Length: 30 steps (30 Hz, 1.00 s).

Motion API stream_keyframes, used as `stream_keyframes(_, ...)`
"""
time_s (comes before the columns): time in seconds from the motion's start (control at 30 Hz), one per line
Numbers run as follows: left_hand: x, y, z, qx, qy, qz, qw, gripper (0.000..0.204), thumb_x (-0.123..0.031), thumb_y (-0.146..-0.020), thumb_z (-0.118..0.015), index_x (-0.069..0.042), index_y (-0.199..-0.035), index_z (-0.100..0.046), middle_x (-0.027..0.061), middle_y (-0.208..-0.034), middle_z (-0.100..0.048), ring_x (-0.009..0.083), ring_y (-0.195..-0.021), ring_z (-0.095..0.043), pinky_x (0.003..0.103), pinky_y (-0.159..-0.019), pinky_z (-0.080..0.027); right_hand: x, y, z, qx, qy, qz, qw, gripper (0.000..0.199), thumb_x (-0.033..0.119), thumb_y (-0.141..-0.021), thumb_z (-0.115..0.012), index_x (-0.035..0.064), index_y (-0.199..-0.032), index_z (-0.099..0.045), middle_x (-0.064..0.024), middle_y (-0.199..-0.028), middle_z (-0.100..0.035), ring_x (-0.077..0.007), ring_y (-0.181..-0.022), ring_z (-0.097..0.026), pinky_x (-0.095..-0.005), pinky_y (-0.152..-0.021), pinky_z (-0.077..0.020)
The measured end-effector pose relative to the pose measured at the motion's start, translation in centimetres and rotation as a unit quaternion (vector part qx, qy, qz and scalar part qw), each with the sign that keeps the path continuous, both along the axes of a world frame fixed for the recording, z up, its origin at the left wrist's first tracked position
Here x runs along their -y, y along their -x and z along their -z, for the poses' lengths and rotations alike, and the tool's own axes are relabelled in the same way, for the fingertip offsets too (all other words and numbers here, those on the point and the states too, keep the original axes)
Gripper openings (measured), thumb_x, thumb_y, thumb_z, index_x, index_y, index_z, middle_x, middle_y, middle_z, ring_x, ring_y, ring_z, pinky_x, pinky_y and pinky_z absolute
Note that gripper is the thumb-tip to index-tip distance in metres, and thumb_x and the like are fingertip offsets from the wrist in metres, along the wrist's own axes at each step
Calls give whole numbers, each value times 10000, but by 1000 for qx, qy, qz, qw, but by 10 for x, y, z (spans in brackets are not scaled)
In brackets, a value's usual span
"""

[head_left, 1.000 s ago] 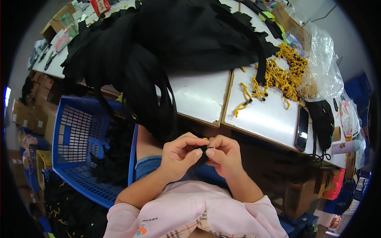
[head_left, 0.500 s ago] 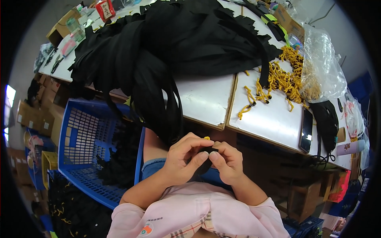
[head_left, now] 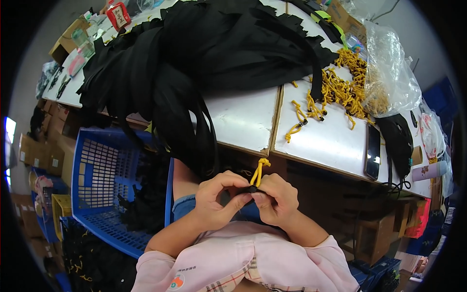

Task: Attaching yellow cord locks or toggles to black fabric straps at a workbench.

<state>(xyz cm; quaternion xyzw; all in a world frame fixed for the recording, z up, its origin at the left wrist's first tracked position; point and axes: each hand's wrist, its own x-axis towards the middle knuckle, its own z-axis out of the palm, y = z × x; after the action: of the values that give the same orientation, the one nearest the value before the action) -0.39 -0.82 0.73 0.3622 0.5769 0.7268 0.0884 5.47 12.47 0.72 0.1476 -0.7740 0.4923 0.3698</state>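
My left hand (head_left: 219, 197) and my right hand (head_left: 278, 199) meet in front of my body. Both are closed, fingertips pinching a small black fabric piece (head_left: 249, 190) between them; much of it is covered by my fingers. From it a knotted yellow cord loop (head_left: 259, 171) stands up between my hands, its knot uppermost. Beyond them, a large heap of black fabric strips (head_left: 214, 53) lies on the white table (head_left: 241, 119), with long strips hanging over the front edge. A pile of similar yellow cord loops (head_left: 340, 90), some with black bits on them, lies to the right.
A blue plastic basket (head_left: 99, 187) with black pieces inside stands at my left. On the table's right side are a phone (head_left: 372, 153), a black pouch (head_left: 395, 138), a clear plastic bag (head_left: 391, 73) and a pale cup (head_left: 429, 171). A red container (head_left: 118, 15) stands at the far left.
The yellow cord, earlier only a small tip above my fingers, now rises as a full loop. My hands have tilted the black piece flatter. The view has shifted slightly.
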Motion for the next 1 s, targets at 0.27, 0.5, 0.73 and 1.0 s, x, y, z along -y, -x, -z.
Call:
stream_keyframes(0.27, 3, 4, -3, -82, 68, -11, 994, 240, 101, -633, -590, 11, -851, -545, 100, -779, -558, 124, -582, -498, 192, -472, -380, -11, 1, -17, 68, -14, -39, 997, 246, -10, -653, -633, -21, -889, -565, -94, -677, -570, -136, -490, -501, -209, -406, -397)
stream_keyframes(0.5, 3, -2, -1, 28, 122, -3, 992, 164, 63, -669, -574, 22, -828, -572, 64, -723, -549, 68, -509, -459, 173, -448, -348, -8, 1, -12, -29, -118, 15, 992, 232, -41, -644, -622, -56, -858, -535, -101, -648, -533, -183, -493, -521, -252, -409, -427)
stream_keyframes(0.73, 1, -2, 2, -4, 116, 2, 993, 171, 68, -669, -570, 14, -832, -568, 71, -735, -547, 87, -520, -472, 178, -454, -354, -10, -1, -13, -9, -118, 14, 993, 190, -40, -644, -610, -51, -817, -533, -78, -610, -494, -173, -466, -492, -250, -392, -406)
stream_keyframes(1.0, 1, 2, -4, -101, 147, -13, 984, 191, 78, -668, -569, 10, -846, -551, 96, -758, -549, 155, -582, -527, 226, -493, -418, -19, 2, -22, 148, -36, -71, 986, 152, -6, -647, -618, 6, -785, -557, -61, -598, -484, -132, -418, -454, -233, -373, -366)
